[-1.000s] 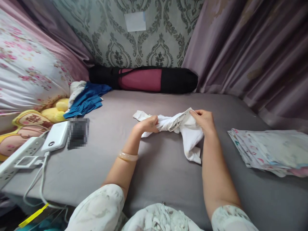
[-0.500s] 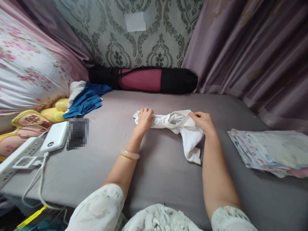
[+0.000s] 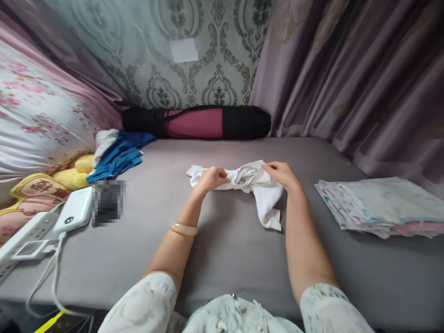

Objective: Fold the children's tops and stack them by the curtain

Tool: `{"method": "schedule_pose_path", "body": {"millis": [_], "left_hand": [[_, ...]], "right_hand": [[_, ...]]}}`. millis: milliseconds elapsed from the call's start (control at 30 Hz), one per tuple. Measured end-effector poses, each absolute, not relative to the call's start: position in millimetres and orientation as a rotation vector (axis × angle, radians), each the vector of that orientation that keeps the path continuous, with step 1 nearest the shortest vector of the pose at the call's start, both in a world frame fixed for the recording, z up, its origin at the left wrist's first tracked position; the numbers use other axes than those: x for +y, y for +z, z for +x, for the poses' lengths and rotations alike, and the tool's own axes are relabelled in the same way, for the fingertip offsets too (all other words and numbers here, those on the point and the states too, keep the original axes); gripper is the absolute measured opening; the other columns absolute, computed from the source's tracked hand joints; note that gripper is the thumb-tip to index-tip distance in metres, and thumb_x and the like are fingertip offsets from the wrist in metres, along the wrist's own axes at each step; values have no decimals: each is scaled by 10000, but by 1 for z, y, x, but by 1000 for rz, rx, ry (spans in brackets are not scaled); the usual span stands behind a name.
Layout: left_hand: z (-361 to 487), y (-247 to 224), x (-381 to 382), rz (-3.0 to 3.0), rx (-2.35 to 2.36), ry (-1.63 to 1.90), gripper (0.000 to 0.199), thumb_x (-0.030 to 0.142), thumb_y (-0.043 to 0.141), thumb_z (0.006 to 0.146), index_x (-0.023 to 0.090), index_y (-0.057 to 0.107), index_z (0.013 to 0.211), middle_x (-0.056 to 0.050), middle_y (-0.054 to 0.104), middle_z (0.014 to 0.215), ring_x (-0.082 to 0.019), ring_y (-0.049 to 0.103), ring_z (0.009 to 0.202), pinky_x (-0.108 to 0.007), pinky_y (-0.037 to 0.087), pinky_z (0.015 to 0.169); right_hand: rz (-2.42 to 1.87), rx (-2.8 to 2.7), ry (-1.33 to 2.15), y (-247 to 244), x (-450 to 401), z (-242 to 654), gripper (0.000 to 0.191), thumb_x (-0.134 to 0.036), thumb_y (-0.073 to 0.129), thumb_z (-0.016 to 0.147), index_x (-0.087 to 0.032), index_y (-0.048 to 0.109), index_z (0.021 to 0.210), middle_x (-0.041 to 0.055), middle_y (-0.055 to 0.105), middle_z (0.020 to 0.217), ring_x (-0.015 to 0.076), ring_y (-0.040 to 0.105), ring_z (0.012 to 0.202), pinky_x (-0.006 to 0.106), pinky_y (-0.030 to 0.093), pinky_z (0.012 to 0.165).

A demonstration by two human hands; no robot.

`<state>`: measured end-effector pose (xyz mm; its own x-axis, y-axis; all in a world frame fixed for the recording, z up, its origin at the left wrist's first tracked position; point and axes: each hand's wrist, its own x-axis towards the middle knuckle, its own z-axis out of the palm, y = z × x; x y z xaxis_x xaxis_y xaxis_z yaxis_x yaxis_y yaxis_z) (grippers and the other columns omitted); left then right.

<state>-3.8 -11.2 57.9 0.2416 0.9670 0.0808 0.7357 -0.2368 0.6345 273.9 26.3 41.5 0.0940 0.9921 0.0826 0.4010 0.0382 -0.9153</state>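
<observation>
A crumpled white garment (image 3: 267, 196) lies across the grey sheet in front of me, its round ribbed opening facing up between my hands. My left hand (image 3: 213, 178) is closed on the bunched cloth left of that opening, with a loose end sticking out beyond it. At the right edge of the opening, my right hand (image 3: 282, 174) pinches the fabric between thumb and fingers. One white flap hangs down toward me beneath my right hand.
Folded patterned cloths (image 3: 381, 206) are stacked at the right. A black and maroon long bag (image 3: 194, 123) lies along the wall. Leftward are blue clothing (image 3: 118, 152), a white power bank (image 3: 73, 210), a power strip (image 3: 29, 231), cables and a yellow plush toy (image 3: 74, 175).
My left hand has moved right along the cloth, closer to the opening, and its fingers now pinch there. The whole view has shifted slightly.
</observation>
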Motion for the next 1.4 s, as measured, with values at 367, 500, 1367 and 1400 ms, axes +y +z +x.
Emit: {"method": "schedule_pose_path", "body": {"millis": [367,500,1367,1400], "left_hand": [[-29,84,-28,1572,1461,1202,312,461,605,707,155,658,743,0,574,596,-129,498,556,-228,340,504],[-42,112,-35,1491,1314,1374,315,467,637,689,162,609,761,12,549,618,-108,471,543,-221,323,501],[-91,242,-35,2272,1445,1599,170,355,667,783,188,698,785,-16,618,754,-164,571,780,-281,458,729],[-88,244,-35,2281,1476,1764,160,349,649,806,198,696,826,-21,620,825,-181,567,867,-304,453,803]], "right_hand": [[-1233,-1626,835,70,7,258,388,-523,639,706,-178,732,858,55,732,856,191,635,761,284,477,653],[-1147,-1630,873,102,-6,247,439,-580,686,677,-179,734,847,48,731,827,183,632,720,280,473,627],[-1253,-2000,63,248,-18,250,326,-500,627,853,-191,731,865,58,711,809,218,635,784,331,487,708],[-1217,-1926,-92,251,-18,247,326,-487,580,892,-197,725,919,69,710,880,227,630,841,347,484,753]]}}
